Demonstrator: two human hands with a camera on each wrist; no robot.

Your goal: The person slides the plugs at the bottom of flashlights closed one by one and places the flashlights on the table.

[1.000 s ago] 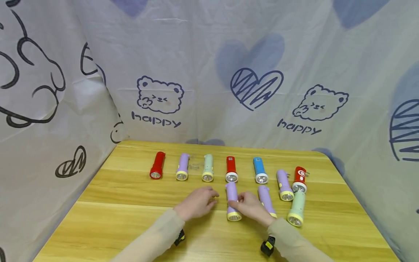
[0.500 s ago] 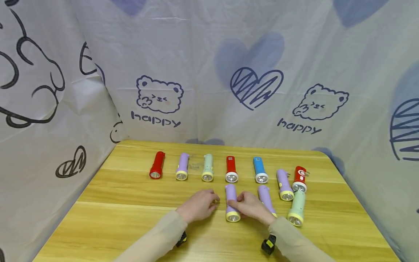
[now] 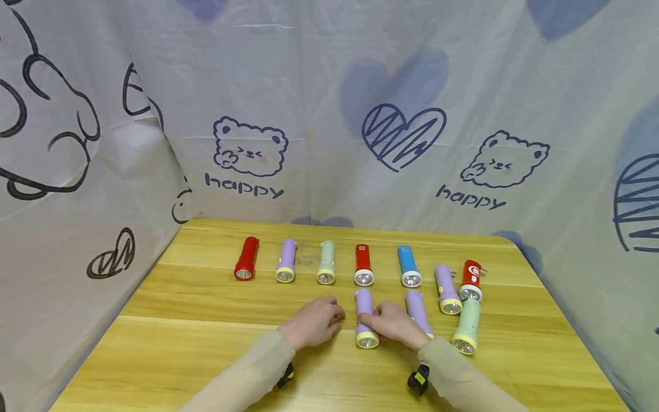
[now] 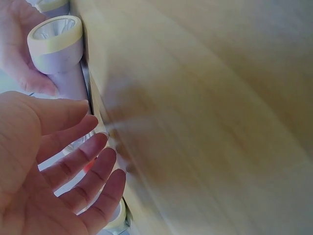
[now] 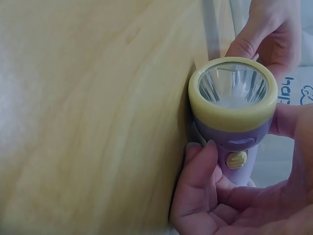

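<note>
Head view downward; close wrist views share flashlight (image 5: 234,120).

Head view: moderately bright and evenly lit, the outlines mostly clear.
Cloth (image 3: 319,68): rather dim and greyish, with gentle shading along its folds.
Table (image 3: 206,355): warmer and brighter; in the right wrist view, a pale glare whitens its left part.
Left hand (image 3: 312,322): a soft, faint shadow lies just below it.
Left wrist view: hazy; the table's grain is blurred, with darkish shadow patches.
Purple flashlight (image 5: 234,122): quite sharp in the right wrist view, bright reflections inside its head.
</note>
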